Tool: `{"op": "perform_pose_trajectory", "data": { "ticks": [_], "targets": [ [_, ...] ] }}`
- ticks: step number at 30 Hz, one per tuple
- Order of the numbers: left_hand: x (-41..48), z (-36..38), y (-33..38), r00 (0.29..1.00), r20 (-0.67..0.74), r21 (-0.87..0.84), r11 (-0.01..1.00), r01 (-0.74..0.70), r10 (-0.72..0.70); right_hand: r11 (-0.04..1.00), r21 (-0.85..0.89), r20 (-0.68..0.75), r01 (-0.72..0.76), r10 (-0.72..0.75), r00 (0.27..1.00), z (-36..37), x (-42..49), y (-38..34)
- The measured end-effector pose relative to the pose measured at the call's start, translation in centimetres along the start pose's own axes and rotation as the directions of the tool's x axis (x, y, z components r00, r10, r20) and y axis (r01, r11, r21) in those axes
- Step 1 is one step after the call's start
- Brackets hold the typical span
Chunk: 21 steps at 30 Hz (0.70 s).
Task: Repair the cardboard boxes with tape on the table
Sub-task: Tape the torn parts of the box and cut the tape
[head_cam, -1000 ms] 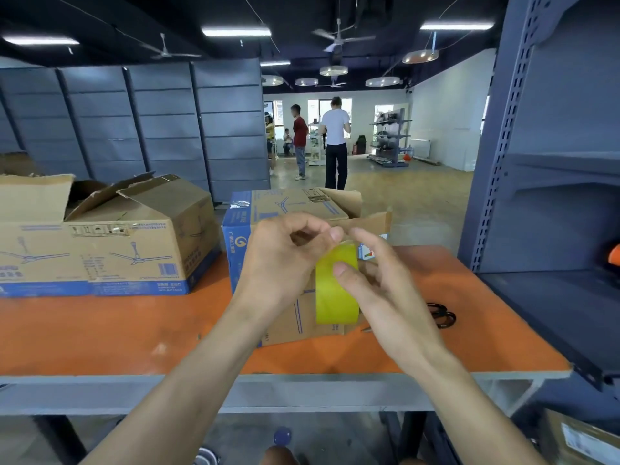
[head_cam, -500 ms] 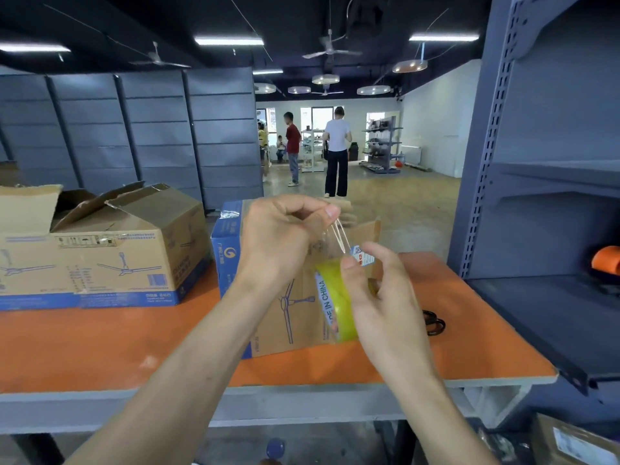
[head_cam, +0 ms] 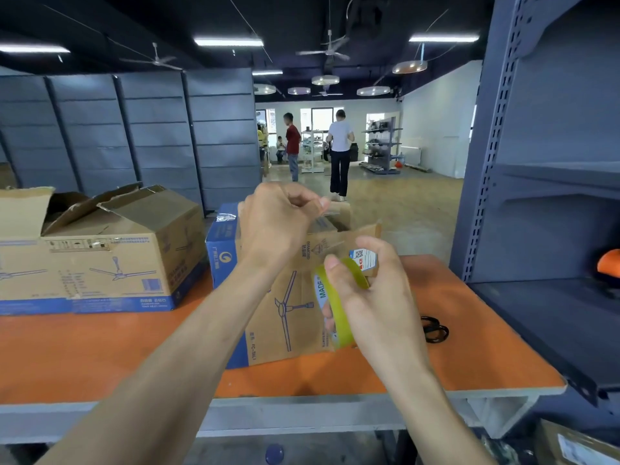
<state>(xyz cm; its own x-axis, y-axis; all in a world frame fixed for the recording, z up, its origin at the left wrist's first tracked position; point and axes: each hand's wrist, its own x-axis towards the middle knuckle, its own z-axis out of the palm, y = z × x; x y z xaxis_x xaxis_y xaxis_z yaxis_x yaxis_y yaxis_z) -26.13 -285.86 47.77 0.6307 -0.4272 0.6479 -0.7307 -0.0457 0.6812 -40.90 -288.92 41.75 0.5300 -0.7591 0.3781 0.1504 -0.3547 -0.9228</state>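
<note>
My right hand (head_cam: 372,300) grips a yellow tape roll (head_cam: 335,313) held above the orange table (head_cam: 100,350). Higher up, my left hand (head_cam: 278,223) pinches the free end of a clear tape strip (head_cam: 327,218) drawn up from the roll. Behind both hands stands a small cardboard box (head_cam: 288,317) with blue edges and a fan drawing, its top flaps open. A larger open cardboard box (head_cam: 110,250) sits at the left of the table.
Black scissors (head_cam: 434,328) lie on the table right of the small box. A grey metal shelf rack (head_cam: 543,196) rises at the right, with an orange object (head_cam: 609,263) on it. Another carton (head_cam: 577,444) sits on the floor below. Two people stand far back.
My left hand has risen away from the roll, pulling out a length of tape. My right hand and the roll have dropped lower and tilted.
</note>
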Motion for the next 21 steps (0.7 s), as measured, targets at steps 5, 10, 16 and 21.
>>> {"op": "perform_pose_trajectory", "data": {
  "ticks": [5, 10, 16, 21],
  "targets": [
    [1.3, -0.7, 0.1, 0.999, -0.023, 0.166, 0.986, -0.026, 0.031, 1.0, 0.0, 0.033, 0.025, -0.025, 0.999, -0.4, 0.4, -0.4],
    [2.5, -1.0, -0.5, 0.998, 0.052, 0.244, 0.97, 0.005, -0.018, 0.999, 0.013, 0.053, 0.036, -0.037, 0.998, -0.2, 0.7, -0.4],
    [2.8, -0.8, -1.0, 0.996, 0.086, 0.322, 0.947, -0.007, -0.022, 0.999, 0.026, 0.048, 0.038, -0.04, 0.998, -0.1, 0.9, -0.4],
    [2.9, -0.6, -1.6, 0.997, 0.082, 0.365, 0.931, -0.027, -0.003, 0.998, 0.051, 0.039, 0.03, -0.033, 0.999, 0.0, 0.9, -0.3]
  ]
}}
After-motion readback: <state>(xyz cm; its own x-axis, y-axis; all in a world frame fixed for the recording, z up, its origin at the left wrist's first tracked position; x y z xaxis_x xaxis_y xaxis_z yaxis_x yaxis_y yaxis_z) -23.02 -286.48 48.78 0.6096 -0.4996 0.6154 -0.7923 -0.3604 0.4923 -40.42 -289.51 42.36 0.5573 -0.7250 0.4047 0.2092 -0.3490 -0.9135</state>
